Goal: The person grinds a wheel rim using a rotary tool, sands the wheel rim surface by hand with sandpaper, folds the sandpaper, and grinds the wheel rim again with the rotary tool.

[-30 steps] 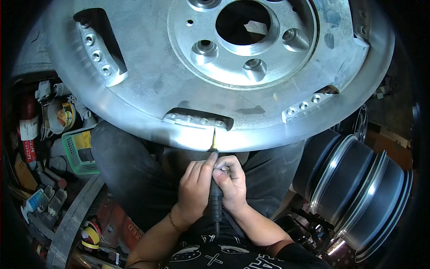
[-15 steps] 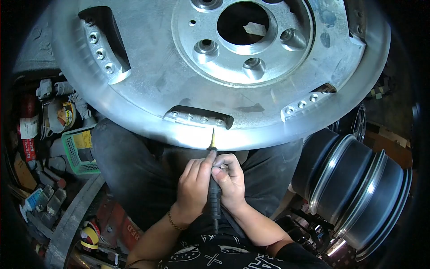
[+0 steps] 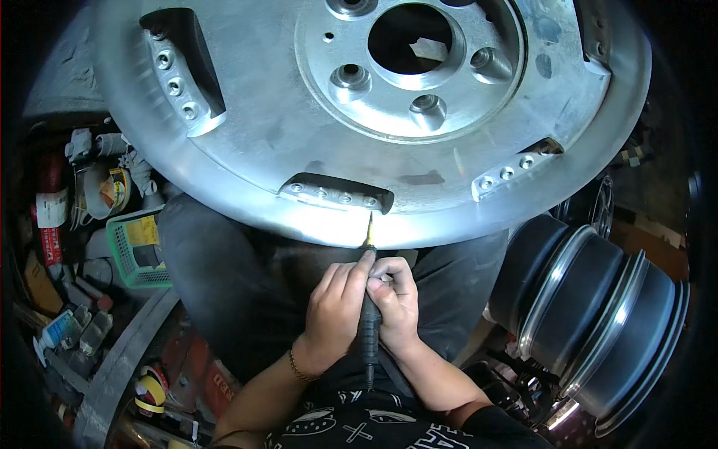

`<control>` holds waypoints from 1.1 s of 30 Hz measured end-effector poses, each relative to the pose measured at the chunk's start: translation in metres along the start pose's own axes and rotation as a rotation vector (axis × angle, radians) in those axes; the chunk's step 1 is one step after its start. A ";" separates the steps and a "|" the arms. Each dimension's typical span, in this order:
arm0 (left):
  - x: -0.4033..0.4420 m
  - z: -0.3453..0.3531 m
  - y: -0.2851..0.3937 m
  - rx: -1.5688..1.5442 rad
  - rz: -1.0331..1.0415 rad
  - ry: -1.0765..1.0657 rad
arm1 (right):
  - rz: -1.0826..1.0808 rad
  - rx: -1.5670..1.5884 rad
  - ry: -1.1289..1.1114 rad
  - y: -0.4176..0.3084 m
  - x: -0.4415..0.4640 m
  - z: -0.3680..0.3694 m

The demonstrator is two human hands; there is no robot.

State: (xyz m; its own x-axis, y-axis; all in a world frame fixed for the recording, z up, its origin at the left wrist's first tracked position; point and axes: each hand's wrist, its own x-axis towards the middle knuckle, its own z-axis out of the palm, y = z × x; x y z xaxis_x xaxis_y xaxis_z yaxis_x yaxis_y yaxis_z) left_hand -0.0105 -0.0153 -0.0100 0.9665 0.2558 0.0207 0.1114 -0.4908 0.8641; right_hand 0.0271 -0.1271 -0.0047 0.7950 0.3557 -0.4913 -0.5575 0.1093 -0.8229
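Observation:
A black handheld rotary grinder (image 3: 369,340) with a yellowish pointed tip is held between both my hands, pointing away from me. My left hand (image 3: 334,310) wraps its left side, with a finger along the neck. From the other side, my right hand (image 3: 396,303) closes round the front part; a small pale bit shows by its fingers. The tip is at the near edge of a silver metal wheel (image 3: 247,142), just below the right end of a dark slot (image 3: 340,192) with several round holes. Whether it touches the metal I cannot tell.
The wheel fills the space above my knees. Several dark wheel barrels (image 3: 580,299) with shiny rims are stacked at right. At left are a green plastic basket (image 3: 123,262), a red and white tube (image 3: 51,224), a yellow tape roll (image 3: 152,393) and a curved grey metal bar (image 3: 123,367).
Both hands and the grinder have shifted a little to the right, the tip moving along the slot's near edge. The whole view has also shifted slightly.

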 end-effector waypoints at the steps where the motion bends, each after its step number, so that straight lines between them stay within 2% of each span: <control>1: -0.001 -0.001 -0.001 0.003 0.000 0.002 | -0.002 -0.002 -0.005 0.000 0.000 0.000; 19: -0.006 -0.002 -0.004 0.083 0.001 0.089 | 0.033 0.074 -0.048 0.003 0.000 0.009; 26: -0.001 0.001 0.000 0.056 0.033 0.020 | -0.043 0.038 -0.002 0.004 0.000 -0.001; 33: -0.004 -0.006 -0.002 0.109 0.016 0.048 | 0.013 0.051 -0.013 0.006 0.003 0.008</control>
State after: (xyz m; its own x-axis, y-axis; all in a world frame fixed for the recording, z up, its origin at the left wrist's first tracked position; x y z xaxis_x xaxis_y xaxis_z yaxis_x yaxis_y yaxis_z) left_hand -0.0162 -0.0106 -0.0092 0.9564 0.2857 0.0601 0.1234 -0.5822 0.8036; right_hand 0.0242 -0.1177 -0.0085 0.7845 0.3697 -0.4978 -0.5795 0.1516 -0.8007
